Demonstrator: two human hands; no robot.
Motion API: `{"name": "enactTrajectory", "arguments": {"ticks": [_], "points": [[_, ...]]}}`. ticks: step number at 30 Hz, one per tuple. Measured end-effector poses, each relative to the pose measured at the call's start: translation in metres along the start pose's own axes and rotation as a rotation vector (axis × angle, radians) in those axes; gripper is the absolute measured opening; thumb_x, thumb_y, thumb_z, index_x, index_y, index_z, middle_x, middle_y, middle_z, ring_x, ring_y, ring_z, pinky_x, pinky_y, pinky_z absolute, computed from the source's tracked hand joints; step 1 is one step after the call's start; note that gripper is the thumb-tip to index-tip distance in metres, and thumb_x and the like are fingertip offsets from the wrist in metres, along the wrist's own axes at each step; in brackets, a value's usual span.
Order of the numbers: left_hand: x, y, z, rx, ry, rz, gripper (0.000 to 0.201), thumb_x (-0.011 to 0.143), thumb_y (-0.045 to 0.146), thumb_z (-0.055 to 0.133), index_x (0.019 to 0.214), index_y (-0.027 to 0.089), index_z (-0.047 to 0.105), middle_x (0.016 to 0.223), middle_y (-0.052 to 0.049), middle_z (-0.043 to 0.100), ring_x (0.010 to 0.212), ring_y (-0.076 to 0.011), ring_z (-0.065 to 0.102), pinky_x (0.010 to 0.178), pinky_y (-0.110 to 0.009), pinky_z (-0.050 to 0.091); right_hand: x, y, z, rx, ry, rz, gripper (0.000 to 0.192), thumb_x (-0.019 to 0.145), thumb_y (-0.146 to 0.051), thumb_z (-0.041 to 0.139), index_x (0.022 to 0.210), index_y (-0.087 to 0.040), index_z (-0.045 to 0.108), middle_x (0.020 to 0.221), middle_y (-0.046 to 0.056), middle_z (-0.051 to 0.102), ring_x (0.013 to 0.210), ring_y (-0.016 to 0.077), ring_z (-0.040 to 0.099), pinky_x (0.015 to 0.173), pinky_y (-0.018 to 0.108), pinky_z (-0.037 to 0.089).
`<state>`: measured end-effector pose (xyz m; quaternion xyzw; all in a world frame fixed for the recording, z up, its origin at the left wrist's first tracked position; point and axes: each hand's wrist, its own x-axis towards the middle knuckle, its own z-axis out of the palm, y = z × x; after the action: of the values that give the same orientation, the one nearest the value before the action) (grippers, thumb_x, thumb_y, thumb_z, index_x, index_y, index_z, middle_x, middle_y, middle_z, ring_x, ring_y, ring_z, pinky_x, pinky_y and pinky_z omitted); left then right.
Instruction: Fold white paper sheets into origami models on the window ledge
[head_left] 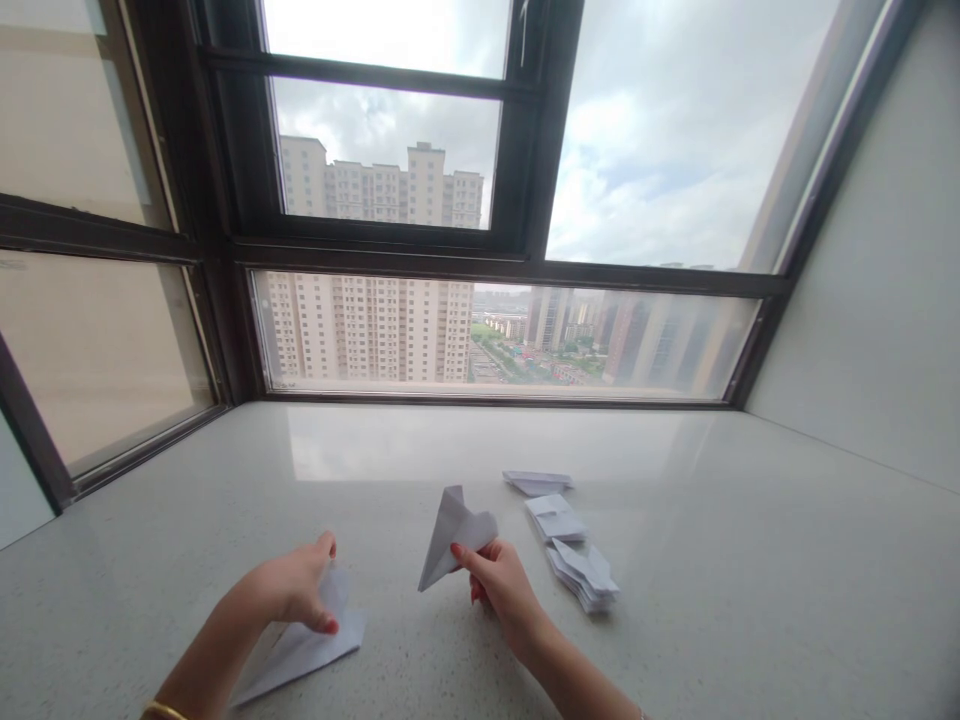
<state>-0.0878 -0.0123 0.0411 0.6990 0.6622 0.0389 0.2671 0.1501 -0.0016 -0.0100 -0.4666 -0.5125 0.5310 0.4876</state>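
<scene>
Paper wedge (450, 540), white and creased, with a sharp point at its lower left, is pinched in the person's right hand (506, 590), the thumb pressed on its face and the fingers curled behind its right side. It is held near the middle of the speckled white windowsill (712, 580), between the other hand and the papers to the right.

The left hand (289, 585) reaches over a larger folded sheet (307, 655) lying on the sill. Its thumb and forefinger stand apart, the thumb against the paper; whether the hidden fingers grip it cannot be told. A gold bracelet (163, 711) circles that wrist.

Beyond the right hand, three lots of white paper form a slanting row: a flat narrow fold (536, 483) farthest back, a squarish folded packet (556, 518) next, and a layered paper stack (585, 577) nearest. Behind the sill rises a dark-framed window (375, 255), with a pale high-rise (375, 325) outside.
</scene>
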Motion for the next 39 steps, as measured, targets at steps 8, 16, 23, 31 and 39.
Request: {"name": "enactTrajectory", "arguments": {"ticks": [8,16,23,31,39], "points": [[-0.002,0.034,0.0,-0.612,-0.152,0.368,0.043,0.061,0.034,0.062,0.098,0.018,0.048,0.069,0.003,0.057,0.064,-0.0147,0.051,0.053,-0.021,0.034,0.001,0.001,0.0,-0.034,-0.028,-0.069,0.044,0.053,-0.056,0.06,0.054,-0.012,0.058,0.039,-0.004,0.044,0.031,0.0034,0.028,0.03,0.018,0.024],[0.018,0.058,0.033,-0.94,0.094,0.529,0.027,0.066,0.038,0.061,0.076,0.014,0.055,0.068,0.0,0.058,0.065,-0.0146,0.051,0.058,-0.024,0.038,-0.008,0.003,0.009,-0.045,-0.251,-0.167,0.035,0.062,-0.047,0.059,0.057,-0.013,0.055,0.046,-0.003,0.047,0.037,0.0046,0.033,0.033,0.016,0.027],[0.029,0.056,0.055,-0.679,0.527,0.521,0.021,0.066,0.037,0.06,0.076,0.019,0.06,0.092,-0.005,0.049,0.087,-0.0195,0.048,0.066,-0.027,0.041,-0.009,-0.002,0.009,-0.025,-0.304,-0.251,0.027,0.065,-0.039,0.059,0.06,-0.013,0.053,0.051,-0.003,0.045,0.044,0.0056,0.035,0.038,0.017,0.028],[0.029,0.061,0.066,-1.045,0.144,0.658,0.02,0.073,0.034,0.056,0.081,0.018,0.047,0.077,-0.002,0.059,0.073,-0.0164,0.056,0.062,-0.025,0.044,-0.007,0.001,0.007,-0.049,-0.345,-0.257,0.029,0.066,-0.042,0.056,0.058,-0.015,0.046,0.047,-0.006,0.037,0.04,0.0049,0.032,0.036,0.017,0.028],[0.017,0.068,0.061,-1.084,0.293,0.553,0.048,0.073,0.034,0.056,0.113,0.024,0.032,0.09,-0.003,0.061,0.079,-0.0187,0.058,0.064,-0.026,0.046,-0.007,-0.001,0.006,-0.059,-0.339,-0.216,0.038,0.065,-0.053,0.052,0.061,-0.015,0.05,0.047,-0.005,0.04,0.039,0.0064,0.036,0.038,0.019,0.034]]}}
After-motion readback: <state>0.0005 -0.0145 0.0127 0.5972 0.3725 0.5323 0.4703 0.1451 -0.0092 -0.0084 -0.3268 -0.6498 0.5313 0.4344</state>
